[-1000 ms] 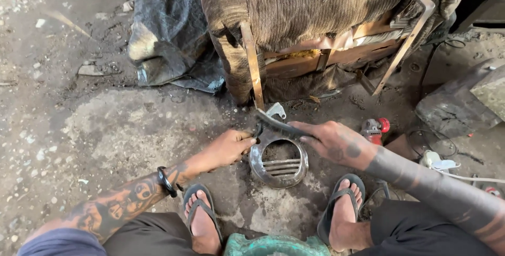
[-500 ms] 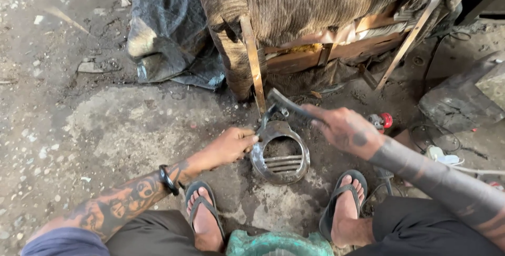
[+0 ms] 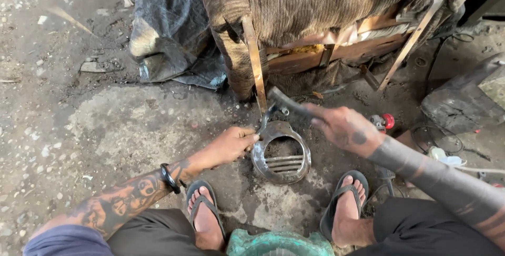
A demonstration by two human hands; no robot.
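A round metal ring with bars across its lower half (image 3: 281,156) lies on the dirty concrete floor between my feet. My left hand (image 3: 229,144) grips its left rim, fingers curled at the edge. My right hand (image 3: 344,127) is closed around the handle of a hammer (image 3: 286,101), whose dark head hangs raised just above the ring's top bracket. The hammer is blurred by motion.
A worn striped seat on a wooden frame (image 3: 315,19) stands right behind the ring, with a dark tarp (image 3: 173,30) to its left. A small red-capped tool (image 3: 384,121) and cables lie at the right. A green metal object (image 3: 279,243) sits at the bottom edge.
My right hand has lifted the hammer up and away from the ring's top, while the left hand stays on the rim. The ring has shifted slightly.
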